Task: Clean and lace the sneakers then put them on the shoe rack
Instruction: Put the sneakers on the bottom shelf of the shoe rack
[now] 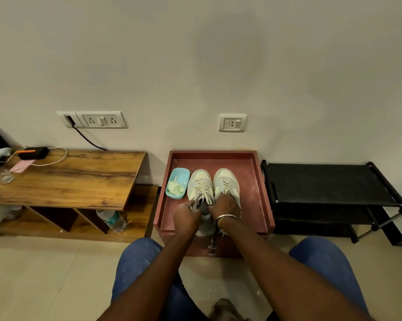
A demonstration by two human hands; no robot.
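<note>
Two pale sneakers stand side by side, toes toward the wall, on a dark red cabinet top (251,181). At the left sneaker (199,184), both hands work at the top of its cream laces. My left hand (186,215) pinches a lace end on the left side of the tongue. My right hand (224,206), with a metal bangle at the wrist, pinches the other lace end and partly hides the heel of the right sneaker (225,181). The black shoe rack (329,184) stands to the right against the wall.
A light blue tub (178,183) with a pale cloth or wipes in it lies left of the sneakers. A wooden table (75,177) with a charger and cables stands at the left, a water bottle (112,220) beneath it. My knees in blue jeans frame the bottom.
</note>
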